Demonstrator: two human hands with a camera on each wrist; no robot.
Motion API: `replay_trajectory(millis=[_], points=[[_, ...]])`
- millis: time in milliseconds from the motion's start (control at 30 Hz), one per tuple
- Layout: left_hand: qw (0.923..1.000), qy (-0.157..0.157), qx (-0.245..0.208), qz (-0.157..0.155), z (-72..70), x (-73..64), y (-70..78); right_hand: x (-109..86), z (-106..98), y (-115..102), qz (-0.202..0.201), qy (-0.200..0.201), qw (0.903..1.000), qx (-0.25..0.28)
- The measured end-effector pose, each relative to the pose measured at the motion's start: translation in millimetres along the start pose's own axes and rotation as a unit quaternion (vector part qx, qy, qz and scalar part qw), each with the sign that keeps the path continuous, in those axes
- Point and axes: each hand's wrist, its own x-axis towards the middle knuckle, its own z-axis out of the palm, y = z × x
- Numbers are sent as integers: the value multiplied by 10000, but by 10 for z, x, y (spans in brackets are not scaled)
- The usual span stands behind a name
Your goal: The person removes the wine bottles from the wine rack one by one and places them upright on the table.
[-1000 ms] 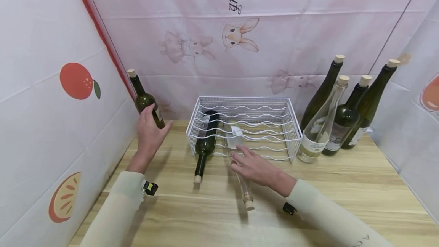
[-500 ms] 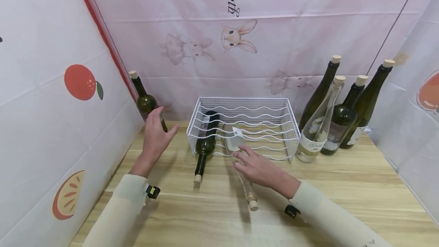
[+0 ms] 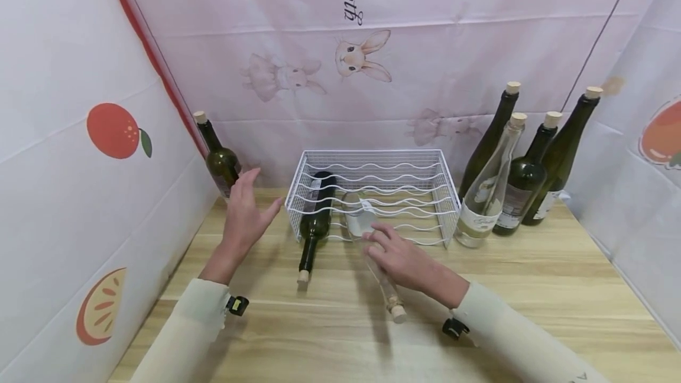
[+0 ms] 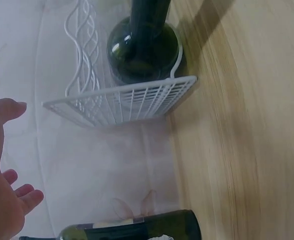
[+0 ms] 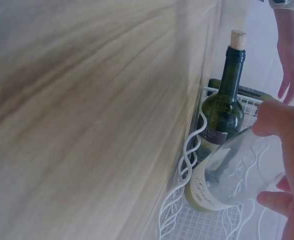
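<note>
My right hand (image 3: 401, 259) grips a clear glass bottle (image 3: 357, 220) at its shoulder, thumb and fingers around the glass. The bottle's labelled base is inside the white wire rack (image 3: 372, 151), while its corked neck slants out over the table toward me. Left of it in the rack lies a dark green wine bottle (image 3: 317, 223), cork end out. My left hand (image 3: 243, 217) hovers between the rack and another dark wine bottle (image 3: 222, 161) standing upright in the left corner. Its fingers are spread and hold nothing; in the left wrist view a gap separates the hand (image 4: 2, 175) from that bottle (image 4: 147, 227).
Right of the rack stand several corked bottles: a clear one (image 3: 481, 205) closest, dark green ones (image 3: 524, 185) behind and beside it. Pink and white sheets (image 3: 266, 5) wall in the wooden table (image 3: 319, 336) at the back and sides.
My left hand has drawn away from the standing dark bottle, rightward and toward me, leaving it upright. The clear bottle's corked neck has swung slightly right in my right hand.
</note>
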Motion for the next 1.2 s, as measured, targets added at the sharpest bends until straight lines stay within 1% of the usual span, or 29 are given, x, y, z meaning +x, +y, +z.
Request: replay_trajectory(millis=[100, 200, 267, 400, 500, 600, 767, 867, 1000, 1133, 1200], points=[[9999, -65, -12, 87, 0, -11, 50, 12, -30, 4, 115, 133, 9997, 194], [9998, -115, -81, 171, -2, -27, 106, 24, -66, 8, 290, 226, 9980, 516], [9994, -138, -148, 296, 4, -35, 139, 26, -91, 11, 419, 233, 9963, 719], [9974, -139, -283, 641, 31, -50, 191, 12, -129, 25, 590, 251, 9927, 1021], [9955, -148, -395, 847, 62, -60, 220, 0, -150, 41, 664, 389, 9901, 1177], [9941, -221, -468, 954, 81, -78, 249, 0, -162, 55, 768, 567, 9870, 1295], [9921, -449, -501, 1056, 117, -115, 303, 4, -159, 78, 903, 921, 9823, 1360], [9902, -540, -486, 1190, 141, -135, 348, 6, -159, 87, 907, 1104, 9809, 1322], [9871, -518, -380, 1466, 184, -165, 397, 11, -160, 99, 881, 1265, 9798, 1270], [9848, -553, -298, 1620, 206, -192, 453, 28, -179, 99, 859, 1422, 9785, 1220], [9834, -590, -330, 1683, 215, -202, 480, 33, -190, 99, 865, 1483, 9778, 1203]])
